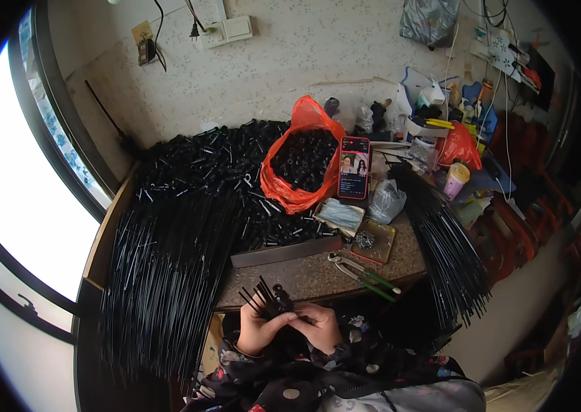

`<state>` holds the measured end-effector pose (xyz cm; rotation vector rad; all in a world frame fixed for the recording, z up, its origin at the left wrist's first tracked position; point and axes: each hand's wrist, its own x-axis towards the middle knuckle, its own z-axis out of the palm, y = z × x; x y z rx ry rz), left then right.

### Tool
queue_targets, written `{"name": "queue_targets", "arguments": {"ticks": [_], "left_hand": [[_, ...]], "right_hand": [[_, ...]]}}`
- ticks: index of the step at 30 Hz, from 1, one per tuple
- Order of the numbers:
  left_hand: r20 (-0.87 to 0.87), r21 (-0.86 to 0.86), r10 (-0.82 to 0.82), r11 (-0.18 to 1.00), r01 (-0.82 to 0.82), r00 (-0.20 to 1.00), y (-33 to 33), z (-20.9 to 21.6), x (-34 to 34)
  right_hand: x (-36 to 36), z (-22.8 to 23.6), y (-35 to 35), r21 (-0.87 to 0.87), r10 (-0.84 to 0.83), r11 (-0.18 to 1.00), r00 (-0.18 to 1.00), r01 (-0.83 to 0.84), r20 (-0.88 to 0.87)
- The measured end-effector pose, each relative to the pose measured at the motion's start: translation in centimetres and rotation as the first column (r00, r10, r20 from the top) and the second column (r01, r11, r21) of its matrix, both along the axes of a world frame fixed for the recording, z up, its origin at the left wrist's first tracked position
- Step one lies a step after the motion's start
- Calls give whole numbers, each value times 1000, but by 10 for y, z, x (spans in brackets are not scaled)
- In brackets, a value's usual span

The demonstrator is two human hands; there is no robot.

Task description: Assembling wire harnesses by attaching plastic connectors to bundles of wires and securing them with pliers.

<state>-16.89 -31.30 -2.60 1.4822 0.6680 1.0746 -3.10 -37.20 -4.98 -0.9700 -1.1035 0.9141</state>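
Close to the table's front edge, my left hand (260, 331) is closed around several thin black rods (254, 294), whose ends stick up past the fingers. A small black fitting (281, 296) sits at the top of this grip. My right hand (319, 327) meets it at the thumbs, fingers pinched together by the fitting; anything between them is too small to make out. Green-handled pincers (364, 277) lie to the right of my hands. A small tray (388, 248) behind them carries a heap of tiny metal pieces (364, 239).
Long black rods (160, 268) hang over the table's left edge, others (441, 240) over the right. Behind lie many black tubular parts (201, 161), an orange bag (270, 180) of black pieces, a lit phone (353, 169), a box of thin pins (341, 215) and a cup (456, 181).
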Motion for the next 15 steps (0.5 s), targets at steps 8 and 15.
{"name": "queue_targets", "arguments": {"ticks": [8,15], "left_hand": [[98,135,-500,863,486,861,29,15,-11],[-248,252,-164,941,227,955,6,14,7]], "right_hand": [[30,-7,20,-156,584,757,764,-635,-275],[24,0,19,-188,192,950,941,-250,-279]]}}
